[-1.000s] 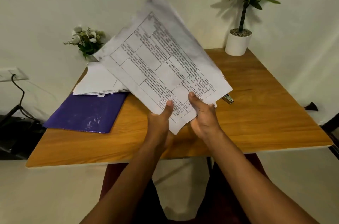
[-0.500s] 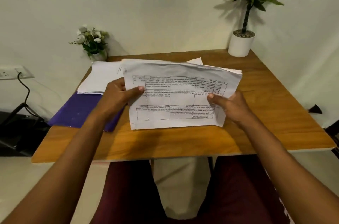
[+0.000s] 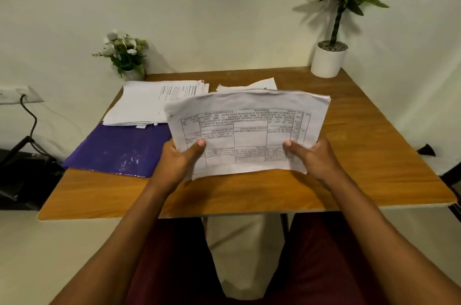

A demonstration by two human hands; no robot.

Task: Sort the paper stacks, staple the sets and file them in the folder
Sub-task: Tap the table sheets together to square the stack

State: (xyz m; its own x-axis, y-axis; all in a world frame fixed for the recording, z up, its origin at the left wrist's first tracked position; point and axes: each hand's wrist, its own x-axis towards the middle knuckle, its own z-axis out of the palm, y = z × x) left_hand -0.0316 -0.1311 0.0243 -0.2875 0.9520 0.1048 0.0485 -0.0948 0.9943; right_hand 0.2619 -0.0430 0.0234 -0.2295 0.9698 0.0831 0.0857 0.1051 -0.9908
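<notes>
Currently squaring paper set (image 3: 247, 130) above desk (image 3: 361, 155): left hand (image 3: 180, 162) and right hand (image 3: 315, 158) fingers clamped on near edge; folder (image 3: 117, 152) at nine o'clock

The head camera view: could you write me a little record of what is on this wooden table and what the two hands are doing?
held: white printed paper set with a table grid, off the table
left hand: grips its near left corner
right hand: grips its near right corner
folder: purple glossy folder, flat, left side
on folder's far end: loose white paper stack
back corners: small white flower pot, tall green potted plant
surface: wooden table
</notes>
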